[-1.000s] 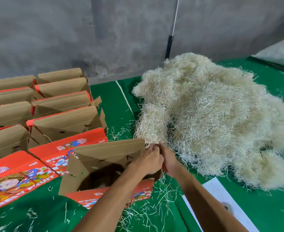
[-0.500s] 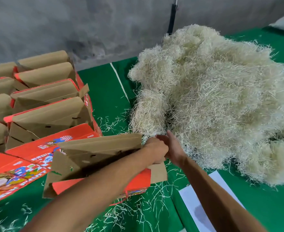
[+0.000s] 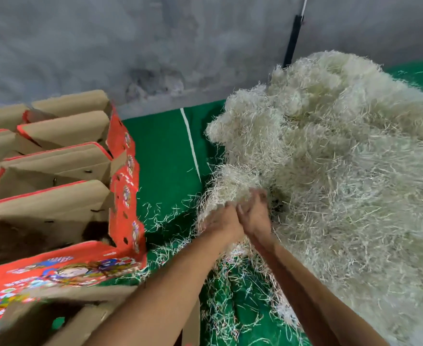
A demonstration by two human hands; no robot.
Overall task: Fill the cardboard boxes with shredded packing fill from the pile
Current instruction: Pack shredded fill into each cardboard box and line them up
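Note:
A big pale pile of shredded packing fill (image 3: 342, 171) covers the right half of the green mat. My left hand (image 3: 220, 222) and my right hand (image 3: 254, 213) are side by side at its near left edge, fingers dug into a clump of fill (image 3: 230, 182) and curled round it. The nearest cardboard box (image 3: 55, 320) lies open at the bottom left under my left forearm, its brown flaps blurred. Behind it stands a row of red printed boxes (image 3: 124, 196) with raised brown flaps.
Loose strands (image 3: 230, 295) litter the green mat (image 3: 163, 146) between the box and the pile. A white line (image 3: 190, 146) runs across the mat. A grey concrete wall stands behind, with a black pole (image 3: 291, 41) leaning at the pile's back.
Both hands have left the near box's flap and moved forward into the edge of the pile, closing on a clump. The view has shifted, so the box now sits lower left.

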